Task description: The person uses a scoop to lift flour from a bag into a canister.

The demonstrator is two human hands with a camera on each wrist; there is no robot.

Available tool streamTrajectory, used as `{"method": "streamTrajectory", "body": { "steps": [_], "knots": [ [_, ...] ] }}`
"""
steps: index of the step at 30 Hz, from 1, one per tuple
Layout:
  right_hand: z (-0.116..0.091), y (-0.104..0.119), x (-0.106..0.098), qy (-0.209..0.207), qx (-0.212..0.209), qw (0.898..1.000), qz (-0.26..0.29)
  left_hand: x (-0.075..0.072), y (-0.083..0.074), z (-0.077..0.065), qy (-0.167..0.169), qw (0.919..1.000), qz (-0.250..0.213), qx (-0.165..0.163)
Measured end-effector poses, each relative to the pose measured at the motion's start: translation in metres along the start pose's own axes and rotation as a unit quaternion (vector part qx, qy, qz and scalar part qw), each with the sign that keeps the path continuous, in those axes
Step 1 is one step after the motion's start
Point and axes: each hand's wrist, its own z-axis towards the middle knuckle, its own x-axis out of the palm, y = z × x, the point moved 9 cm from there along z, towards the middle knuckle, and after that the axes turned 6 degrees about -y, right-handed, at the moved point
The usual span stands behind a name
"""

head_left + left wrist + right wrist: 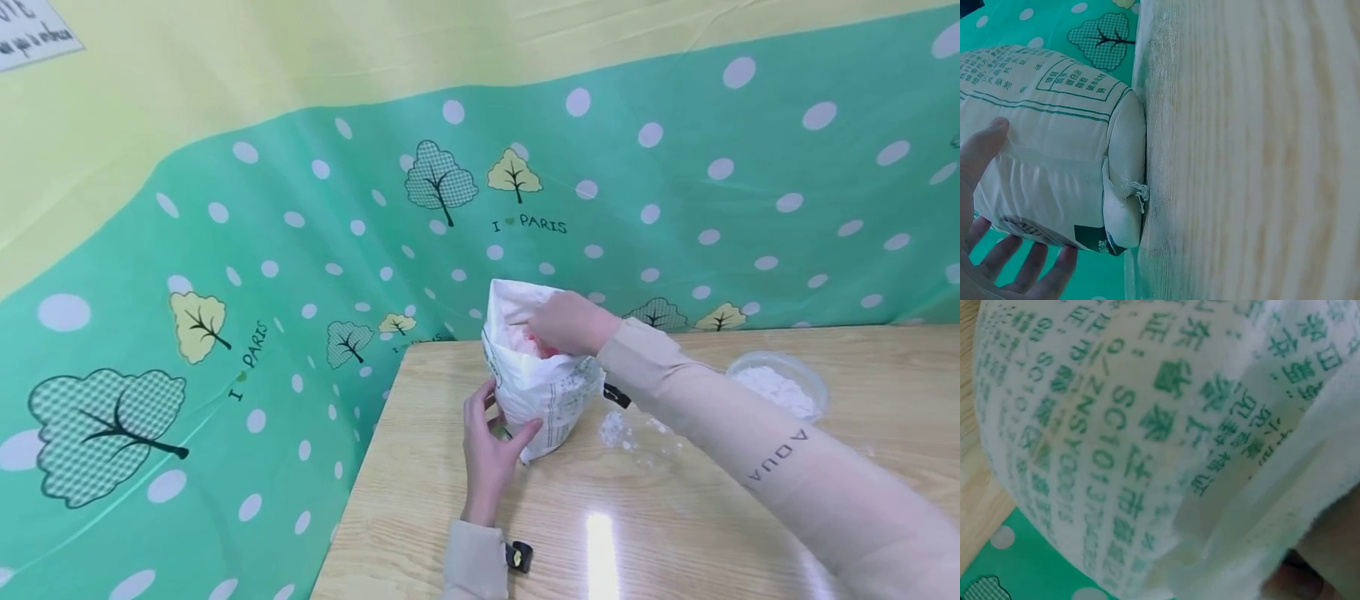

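Observation:
A white flour bag (540, 400) with green print stands on the table with its top open. My left hand (491, 442) holds its lower part, thumb on the near face and fingers around the left side. The left wrist view shows that thumb and the spread fingers against the bag (1047, 137). My right hand (573, 323) reaches into the mouth of the bag, its fingertips mostly hidden. Under it shows part of a red object (542, 346), apparently in its grip, with white powder beside it. Printed cloth of the bag (1116, 437) fills most of the right wrist view.
Right of the bag, behind my right forearm, sits a clear bowl (817, 387) of white powder. Powder clumps (615, 429) lie spilled on the wooden table (420, 467). A green dotted curtain (360, 250) hangs along the table's back and left edges.

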Motion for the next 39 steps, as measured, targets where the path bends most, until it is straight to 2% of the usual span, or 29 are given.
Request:
{"method": "streamTrajectory", "body": {
  "steps": [7, 13, 16, 20, 25, 30, 35, 39],
  "knots": [
    [-0.001, -0.012, 0.018, 0.051, 0.018, 0.998, 0.022, 0.003, 0.004, 0.001, -0.001, 1.0000, -0.003, 0.000],
    [-0.007, -0.018, 0.018, 0.072, 0.026, 0.995, 0.070, 0.004, 0.007, 0.001, -0.003, 1.0000, -0.008, -0.004],
    [-0.012, -0.023, 0.014, 0.070, 0.042, 0.993, 0.089, 0.005, 0.004, 0.002, -0.002, 0.9999, -0.010, 0.003],
    [-0.013, -0.021, 0.014, 0.049, 0.034, 0.994, 0.096, 0.008, 0.001, 0.003, 0.006, 0.9999, -0.009, 0.007],
    [-0.008, -0.015, 0.018, 0.025, 0.021, 0.994, 0.107, 0.003, 0.003, 0.001, 0.002, 1.0000, 0.001, -0.005],
    [-0.006, -0.011, 0.022, 0.038, 0.006, 0.992, 0.118, -0.002, 0.007, -0.003, -0.009, 0.9999, 0.003, -0.009],
    [-0.012, -0.024, 0.019, 0.049, 0.050, 0.984, 0.167, 0.002, 0.005, -0.001, -0.003, 1.0000, 0.002, -0.001],
    [-0.017, -0.027, 0.012, 0.033, 0.049, 0.975, 0.214, 0.002, 0.004, -0.001, -0.005, 1.0000, 0.001, 0.003]
  ]
}}
